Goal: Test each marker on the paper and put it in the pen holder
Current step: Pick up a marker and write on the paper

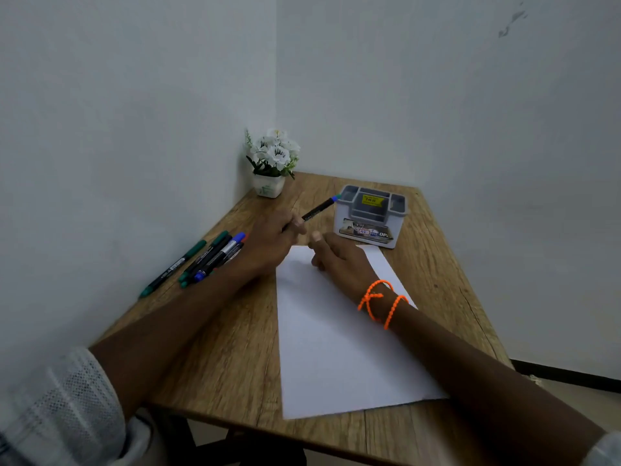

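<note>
My left hand (274, 240) grips a black marker with a blue end (319, 207), which points up and right toward the grey pen holder (369, 218). The blue end almost touches the holder's left rim. My right hand (339, 255) rests on the top part of the white paper (336, 348) with loosely curled fingers and holds nothing. Orange cord bracelets circle its wrist. Several more markers (201, 260), green and blue capped, lie in a bunch on the table to the left of my left arm.
A small white pot of white flowers (272, 163) stands in the far corner against the walls. The wooden table (218, 348) is narrow, with a wall along its left side and open floor past its right edge.
</note>
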